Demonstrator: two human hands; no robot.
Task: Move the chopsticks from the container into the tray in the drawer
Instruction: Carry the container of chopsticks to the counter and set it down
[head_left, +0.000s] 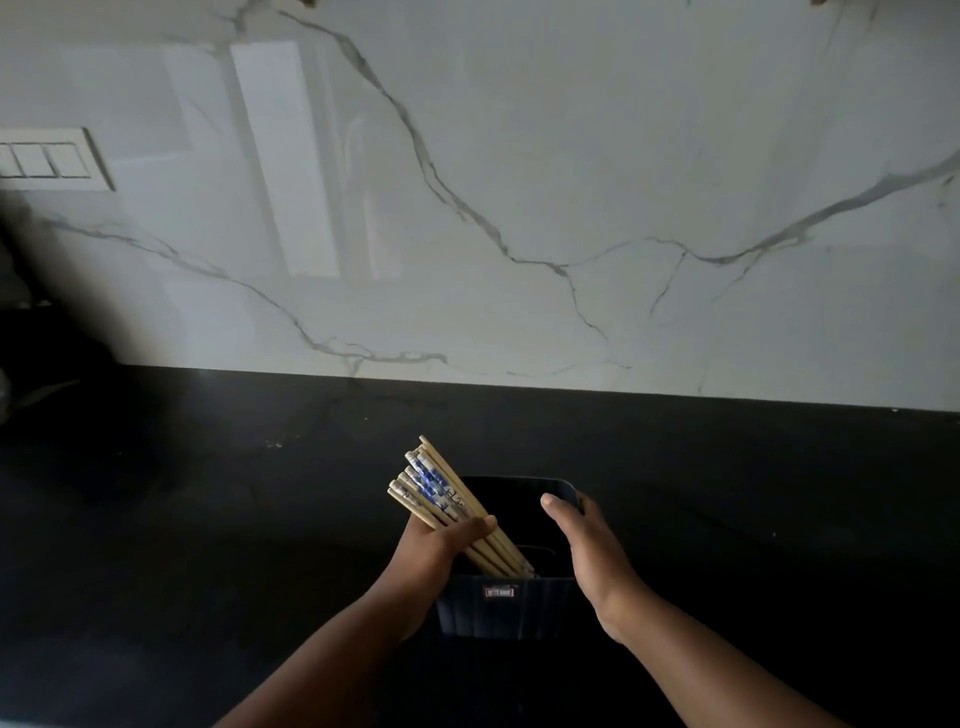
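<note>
While the left hand (441, 540) grips a chopsticks (447, 499) bundle, tips apparently still inside the dark container (506, 608) on the black counter (208, 493), right hand (582, 540) rests fingers-straight against the container's right rim.

White marble backsplash (571, 182), switch panel (49, 160), black countertop (208, 493).
</note>
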